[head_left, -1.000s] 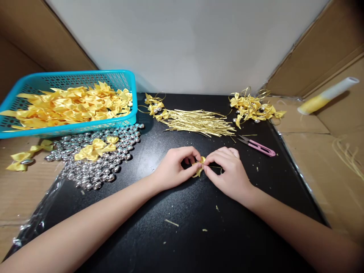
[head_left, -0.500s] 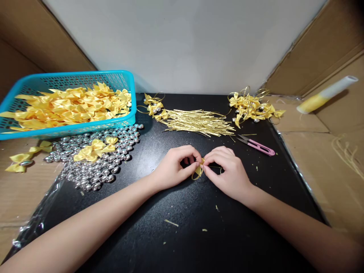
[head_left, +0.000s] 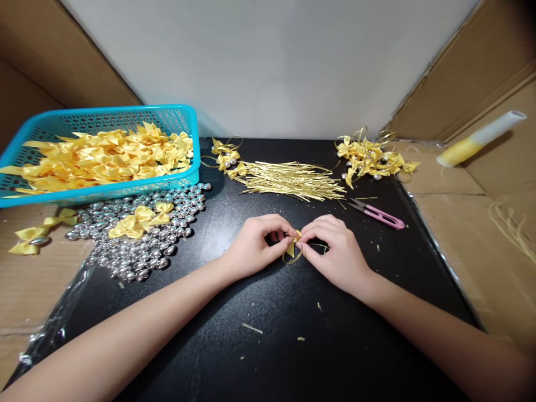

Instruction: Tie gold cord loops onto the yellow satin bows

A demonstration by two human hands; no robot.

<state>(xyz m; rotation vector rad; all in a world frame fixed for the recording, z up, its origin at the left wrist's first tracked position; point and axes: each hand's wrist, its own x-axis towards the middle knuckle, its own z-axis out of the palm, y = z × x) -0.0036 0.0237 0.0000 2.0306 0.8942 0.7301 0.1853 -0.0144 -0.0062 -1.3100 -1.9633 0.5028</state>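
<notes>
My left hand (head_left: pixel 257 244) and my right hand (head_left: pixel 335 252) meet fingertip to fingertip over the middle of the black table (head_left: pixel 268 324). Both pinch a small yellow ribbon bow (head_left: pixel 292 247) with a loop of thin gold cord hanging under it. The fingers of both hands are curled shut around the bow, and much of it is hidden between them. A bundle of cut gold cord pieces (head_left: pixel 293 180) lies just beyond the hands.
A blue basket (head_left: pixel 184 120) full of yellow bows stands at the back left. Several silver bells (head_left: pixel 138 245) with loose bows on them lie in front of it. Pink snips (head_left: pixel 379 214) lie right of the cords. Finished bows (head_left: pixel 371 157) are piled back right. Cardboard walls flank the table.
The hands stay in place. The gold cord loop under the bow has shifted slightly as the fingertips work it.
</notes>
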